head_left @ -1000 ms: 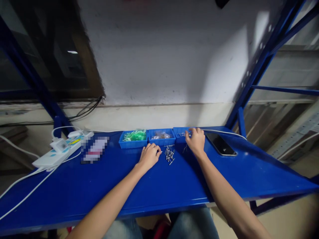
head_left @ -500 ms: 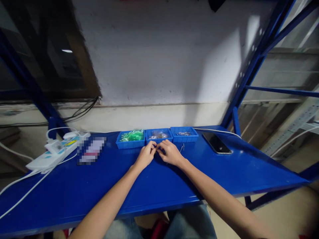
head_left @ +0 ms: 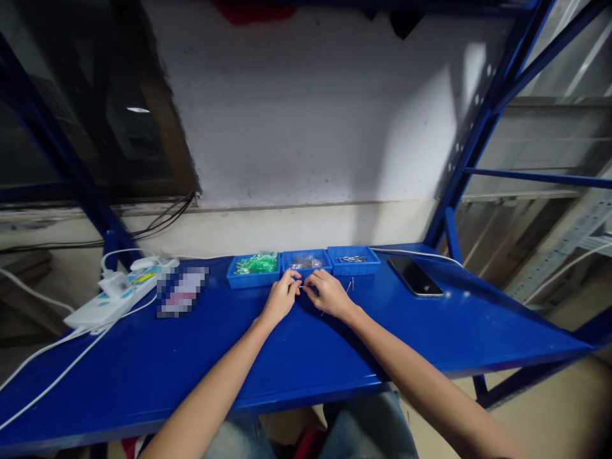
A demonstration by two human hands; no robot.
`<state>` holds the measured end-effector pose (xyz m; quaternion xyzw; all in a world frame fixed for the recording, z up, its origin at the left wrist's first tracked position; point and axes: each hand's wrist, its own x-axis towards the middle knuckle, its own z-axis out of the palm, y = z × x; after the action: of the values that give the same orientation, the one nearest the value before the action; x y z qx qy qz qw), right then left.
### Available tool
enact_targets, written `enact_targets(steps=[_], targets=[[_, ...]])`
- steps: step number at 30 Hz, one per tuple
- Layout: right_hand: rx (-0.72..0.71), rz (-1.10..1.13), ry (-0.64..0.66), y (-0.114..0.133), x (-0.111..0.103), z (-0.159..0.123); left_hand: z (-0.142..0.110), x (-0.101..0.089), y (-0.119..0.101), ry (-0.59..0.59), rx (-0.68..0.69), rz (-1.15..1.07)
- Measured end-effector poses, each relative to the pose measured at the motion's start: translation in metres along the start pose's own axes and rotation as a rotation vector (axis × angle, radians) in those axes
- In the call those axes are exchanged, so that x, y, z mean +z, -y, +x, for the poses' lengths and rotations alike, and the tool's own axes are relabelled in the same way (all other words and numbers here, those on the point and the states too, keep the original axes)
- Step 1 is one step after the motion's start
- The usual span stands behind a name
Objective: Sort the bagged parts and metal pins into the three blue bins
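My left hand [head_left: 281, 296] is closed in a pinch on a thin silvery metal pin [head_left: 301, 287], just in front of the middle bin. From the other side, the fingertips of my right hand [head_left: 331, 296] are pinched close to that pin's right end. Exactly what lies inside the right fingers is partly hidden. Two loose metal pins [head_left: 352, 284] lie on the table beside my right hand, which covers most of the pin pile. More pins sit in the right blue bin [head_left: 358, 269].
Beyond my hands, the middle blue bin [head_left: 324, 256] holds small bagged parts, and the left blue bin [head_left: 253, 280] holds green and clear pieces. A phone [head_left: 415, 276] lies to the right. At left are a white power strip [head_left: 115, 296] with cables and a blurred-out item [head_left: 182, 293].
My right hand has left the right bin and moved left to meet my left hand. The fingertips have parted slightly since half a second ago, showing the pin between them.
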<state>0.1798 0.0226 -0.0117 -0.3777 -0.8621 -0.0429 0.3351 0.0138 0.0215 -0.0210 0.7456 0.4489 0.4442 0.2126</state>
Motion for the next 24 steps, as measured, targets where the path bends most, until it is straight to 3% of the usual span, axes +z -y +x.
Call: enact_targets(steps=[17,24], targets=[[0.020,0.078,-0.027,0.0005,-0.0020,-0.0009,0.0013,-0.0027,0.0005,-0.046,-0.045,0.195],[0.018,0.051,-0.041,-0.0012,-0.0007,0.0002,-0.0001,-0.0030,-0.0012,-0.026,-0.009,0.094]])
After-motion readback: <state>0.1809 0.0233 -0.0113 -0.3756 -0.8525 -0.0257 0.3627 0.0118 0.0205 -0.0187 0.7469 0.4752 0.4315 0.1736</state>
